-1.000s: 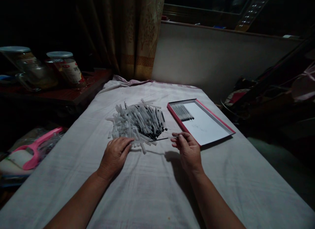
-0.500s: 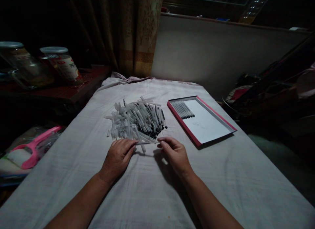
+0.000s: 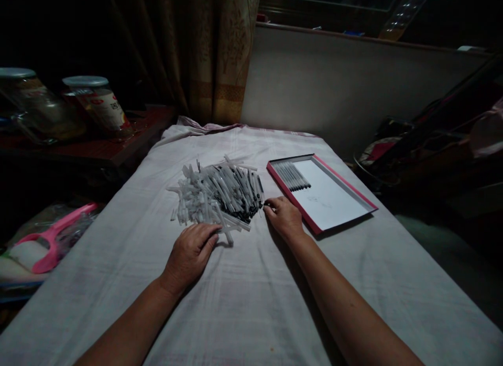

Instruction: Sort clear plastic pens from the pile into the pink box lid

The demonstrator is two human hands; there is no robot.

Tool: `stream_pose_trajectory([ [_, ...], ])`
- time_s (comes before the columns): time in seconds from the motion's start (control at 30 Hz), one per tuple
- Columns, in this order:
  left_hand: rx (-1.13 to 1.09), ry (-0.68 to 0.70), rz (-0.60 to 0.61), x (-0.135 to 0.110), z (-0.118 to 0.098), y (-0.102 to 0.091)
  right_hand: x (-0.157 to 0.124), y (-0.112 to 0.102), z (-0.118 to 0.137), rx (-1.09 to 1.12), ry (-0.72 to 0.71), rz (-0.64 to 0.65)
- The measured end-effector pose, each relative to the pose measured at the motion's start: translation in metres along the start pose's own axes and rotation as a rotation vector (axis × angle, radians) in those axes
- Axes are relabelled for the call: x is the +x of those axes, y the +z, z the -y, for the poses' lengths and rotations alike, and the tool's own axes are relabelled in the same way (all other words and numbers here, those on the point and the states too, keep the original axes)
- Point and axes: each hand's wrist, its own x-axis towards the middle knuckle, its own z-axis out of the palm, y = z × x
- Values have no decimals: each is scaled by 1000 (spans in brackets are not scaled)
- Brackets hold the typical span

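Note:
A loose pile of clear pen barrels (image 3: 198, 198) and pen pieces with black ends (image 3: 236, 190) lies mid-table. At its front left edge is my left hand (image 3: 192, 250), thumb and fingers closed together close to a clear tube (image 3: 227, 230); what they hold, if anything, is hidden. My right hand (image 3: 286, 217) reaches to the pile's right edge, its thumb and forefinger pinched at a small black pen cap (image 3: 264, 204). Right of the pile, a shallow red-edged box lid (image 3: 296, 202) holds a neat row of clear pens with black ends (image 3: 291, 175) at its far left.
A whitish cloth (image 3: 231, 313) covers the table. On a dark red side table (image 3: 129, 140) at left stand a lidded jar (image 3: 104, 109) and a glass jug (image 3: 49, 111). A pink-handled item (image 3: 58, 235) lies lower left. Behind are a curtain (image 3: 220, 56) and a wall (image 3: 306, 77).
My right hand has moved away from my left, forward and right to the black ends at the pile's edge. The thin rod between the hands no longer shows. My left hand has barely moved.

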Motion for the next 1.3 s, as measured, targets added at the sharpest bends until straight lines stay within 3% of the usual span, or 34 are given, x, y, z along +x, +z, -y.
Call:
stream_pose_trajectory([
  [0.13,-12,4,2,-1,0,0,-2,-1,3,10,1,16],
  [0.37,-17,35,23,-1,-2,0,-49,-12,11,685,-26,58],
  [0.5,-18,42,62,0,-6,0,-71,-13,28,839,17,121],
  [0.73,-39,35,89,0,-9,-1,-77,-9,44,832,-109,104],
  [1.1,-62,38,97,0,-12,-1,-79,-7,41,657,-350,-21],
  [1.3,-82,27,139,-1,-13,-2,-79,-9,37,472,-360,96],
])
